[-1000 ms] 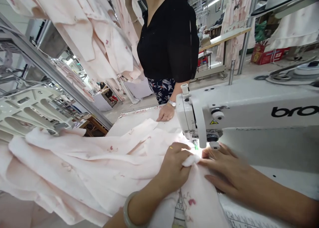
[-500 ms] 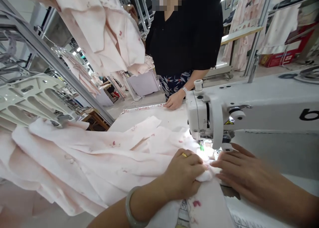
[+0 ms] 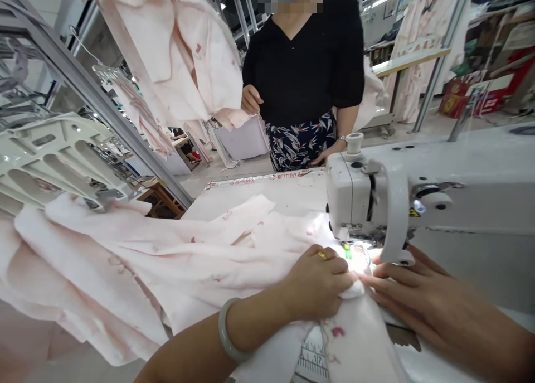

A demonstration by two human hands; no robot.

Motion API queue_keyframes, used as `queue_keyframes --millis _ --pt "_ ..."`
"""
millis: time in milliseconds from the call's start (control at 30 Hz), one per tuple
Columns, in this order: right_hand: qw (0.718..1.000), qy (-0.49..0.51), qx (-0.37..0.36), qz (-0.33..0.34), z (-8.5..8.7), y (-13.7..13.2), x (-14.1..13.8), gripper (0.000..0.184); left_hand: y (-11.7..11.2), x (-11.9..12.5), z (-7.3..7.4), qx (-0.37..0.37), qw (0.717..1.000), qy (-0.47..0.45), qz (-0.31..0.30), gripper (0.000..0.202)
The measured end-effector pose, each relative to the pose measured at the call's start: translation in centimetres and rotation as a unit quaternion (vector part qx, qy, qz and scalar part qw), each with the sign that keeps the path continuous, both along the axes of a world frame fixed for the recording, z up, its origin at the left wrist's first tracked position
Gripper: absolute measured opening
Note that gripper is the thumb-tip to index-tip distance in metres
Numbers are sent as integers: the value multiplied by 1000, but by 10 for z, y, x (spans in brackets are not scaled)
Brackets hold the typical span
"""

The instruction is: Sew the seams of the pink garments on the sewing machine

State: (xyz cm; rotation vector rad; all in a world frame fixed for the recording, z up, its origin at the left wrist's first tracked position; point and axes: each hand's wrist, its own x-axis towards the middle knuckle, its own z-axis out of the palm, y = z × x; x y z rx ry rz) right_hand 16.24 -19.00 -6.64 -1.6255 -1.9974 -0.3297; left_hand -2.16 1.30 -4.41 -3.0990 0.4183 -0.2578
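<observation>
Pale pink fabric (image 3: 196, 271) with small floral prints spreads across the sewing table and runs up to the lit needle area of a white sewing machine (image 3: 359, 188). My left hand (image 3: 320, 285), with a ring and a bangle, is closed on a bunched fold of this fabric just in front of the needle. To its right, my right hand (image 3: 422, 294) lies beside the presser foot area, its fingers stretched out and their tips at the fabric edge. The machine head partly covers those fingers. A bright green part (image 3: 348, 251) shows by the needle.
Across the table stands a person in a black top (image 3: 305, 65). Pink garments (image 3: 167, 43) hang at upper left beside a metal rail (image 3: 104, 104). A pale slotted frame (image 3: 54, 154) stands at left. Printed measuring tape (image 3: 312, 358) marks the near table edge.
The person opposite has drawn a hand back from the table, and their other hand now shows near the hanging garments. The view has shifted slightly; my hands keep their places at the fabric.
</observation>
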Motion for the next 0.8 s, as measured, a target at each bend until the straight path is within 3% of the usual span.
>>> queue_keyframes --millis 200,367,533,600,667,800 --pt "997 45 -57 -16 -2 -1 -9 38 9 5 -2 -17 1000 -14 4 23" --pt "997 58 -52 -22 7 -1 -11 33 14 11 8 -24 1000 -3 6 27" --pt "999 42 -19 1 20 2 -10 29 -6 5 18 -57 996 -5 72 15" --pt "998 48 -31 -4 20 1 -10 27 -16 4 18 -101 988 -5 119 7" --pt "997 56 -55 -5 20 -1 -10 25 -22 4 16 -144 977 -6 157 14" --pt "995 52 -79 -5 16 -3 -5 25 -29 -3 10 -125 982 -12 140 8"
